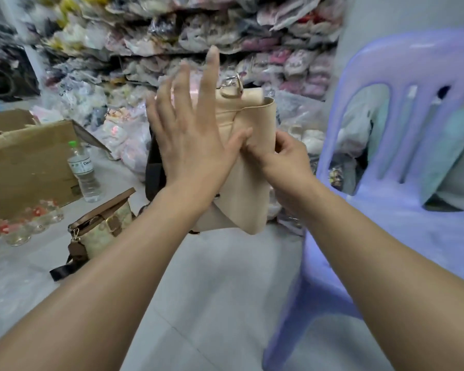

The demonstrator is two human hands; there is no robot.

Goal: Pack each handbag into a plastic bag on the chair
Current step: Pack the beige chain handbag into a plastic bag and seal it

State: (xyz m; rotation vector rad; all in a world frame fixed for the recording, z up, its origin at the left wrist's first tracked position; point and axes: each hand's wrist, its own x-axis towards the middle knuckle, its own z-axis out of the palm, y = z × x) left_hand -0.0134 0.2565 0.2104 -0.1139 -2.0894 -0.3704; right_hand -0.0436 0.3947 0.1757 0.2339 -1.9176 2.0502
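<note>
A pale grey tiled floor (225,277) runs back to shelves (145,55) crammed with goods in plastic wrap. A lilac plastic chair (413,231) stands at the right before a plain grey wall (399,14). An open cardboard box (24,162) sits at the left.

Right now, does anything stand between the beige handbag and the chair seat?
Nothing visible does. The right hand grips the beige handbag in the air and the left hand lies flat against it, just left of the purple chair; no object shows between bag and seat edge.
</note>
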